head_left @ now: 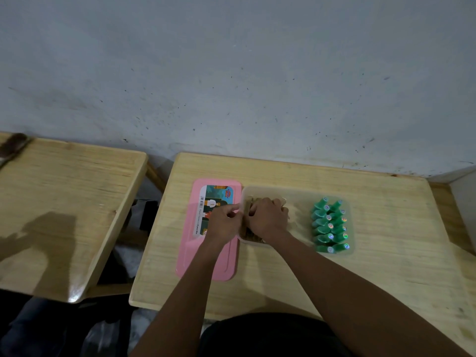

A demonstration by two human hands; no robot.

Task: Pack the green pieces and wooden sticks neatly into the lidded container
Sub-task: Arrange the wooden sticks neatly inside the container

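Pale wooden desk point(283, 266) bears one translucent rectangular container point(301, 195); both hands work its left end. Left hand point(223, 222) pinches, right hand point(268, 217) curls around a bundle of wooden sticks point(247, 203). About twelve green pieces point(331, 224) fill its right end; one pink lid point(190, 253) lies alongside.

A pale wooden desk point(386, 228) stands against a scuffed grey-blue wall point(231, 73). Left of this desk, across a narrow gap, sits a second wooden desk point(64, 202). A dark strap-like object point(13, 145) lies at that second desk's far left corner.
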